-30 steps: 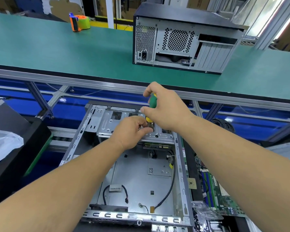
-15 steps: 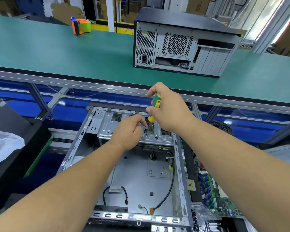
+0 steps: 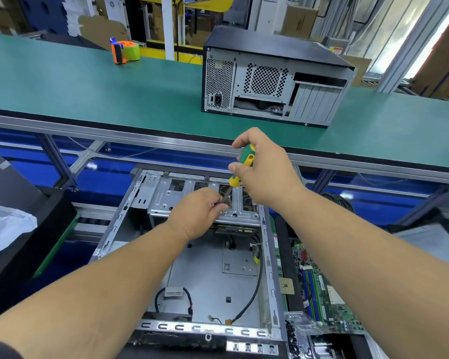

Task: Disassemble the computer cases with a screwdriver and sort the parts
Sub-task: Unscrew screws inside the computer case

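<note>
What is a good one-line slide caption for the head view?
Right hand grips a green-yellow screwdriver over the open computer case while left hand steadies its shaft.

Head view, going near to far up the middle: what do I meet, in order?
Open case's front rail → left hand at the screwdriver shaft → right hand gripping the screwdriver handle → green conveyor belt → closed computer case.

bright even light | glare upper right | wide-angle edge bending | sharp
</note>
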Available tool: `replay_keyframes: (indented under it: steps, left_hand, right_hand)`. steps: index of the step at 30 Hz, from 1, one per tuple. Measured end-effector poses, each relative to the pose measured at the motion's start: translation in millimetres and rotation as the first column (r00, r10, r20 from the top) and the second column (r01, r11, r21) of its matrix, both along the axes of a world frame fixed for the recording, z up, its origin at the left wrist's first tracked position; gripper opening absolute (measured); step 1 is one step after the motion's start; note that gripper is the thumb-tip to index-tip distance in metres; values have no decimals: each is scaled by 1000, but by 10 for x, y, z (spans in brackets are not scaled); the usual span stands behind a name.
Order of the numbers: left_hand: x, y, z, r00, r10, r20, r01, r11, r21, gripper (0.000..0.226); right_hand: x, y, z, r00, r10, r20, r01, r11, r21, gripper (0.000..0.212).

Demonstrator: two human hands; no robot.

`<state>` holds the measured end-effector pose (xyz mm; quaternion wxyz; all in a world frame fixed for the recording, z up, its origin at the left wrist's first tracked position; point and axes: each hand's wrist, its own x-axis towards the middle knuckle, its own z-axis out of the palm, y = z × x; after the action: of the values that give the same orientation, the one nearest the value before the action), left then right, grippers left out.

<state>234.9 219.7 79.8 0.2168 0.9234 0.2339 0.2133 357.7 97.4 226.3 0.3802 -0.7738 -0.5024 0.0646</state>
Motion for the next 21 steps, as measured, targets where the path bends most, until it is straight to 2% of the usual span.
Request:
replay_keyframes:
  steps: [2,4,5,6,7,8,9,10,11,12,14,16,18,21]
  left_hand:
    - [-90,-90,25,999,40,21,-40,999,12,27]
    - [-206,-220,45,983,135,125,-129,990,-53,26]
    - [-243,-319,82,954,235,187,-207,965,-160,27]
    - [-257,-427,134,894,379,237,-292,897,-332,28]
    - [-253,-517,185,792,555,255,-331,740,-585,27]
    - [-238,-599,232,679,704,210,-248,489,-836,26]
    - [-231,-697,285,613,778,138,-57,217,-974,25]
    - [-232,-792,331,594,802,69,128,-10,-992,26]
    - [-247,-880,365,605,796,15,241,-165,-956,27]
    - [-266,-973,387,632,775,-14,295,-257,-920,27]
    - [-277,-1165,411,696,718,-33,294,-326,-899,26]
    - [-247,-1348,411,739,673,-43,253,-335,-907,26]
    - [-222,-1490,411,762,645,-62,192,-316,-929,25]
    - [-229,-1650,424,793,605,-76,134,-295,-946,24]
  right_hand:
    - [-8,-81,50,997,-48,-62,54,994,97,28]
    - [15,-209,61,978,-126,-164,162,959,231,25]
    - [36,-289,35,949,-150,-276,232,928,292,25]
    - [52,-383,-19,887,-148,-438,313,889,334,27]
    - [62,-458,-110,781,-127,-611,403,850,339,31]
    - [63,-530,-214,637,-107,-763,496,814,301,35]
    - [47,-626,-317,468,-88,-879,579,782,230,38]
    - [17,-722,-412,293,-59,-954,641,753,150,38]
    - [-16,-817,-513,128,-20,-992,686,724,74,36]
    - [-51,-914,-617,-14,19,-1000,715,699,3,34]
    - [-139,-1108,-807,-221,59,-973,722,681,-123,24]
    - [-251,-1294,-945,-338,81,-938,705,681,-196,12]
    - [-357,-1442,-1024,-392,135,-910,714,669,-208,7]
    - [-490,-1635,-1057,-417,235,-878,754,629,-189,11]
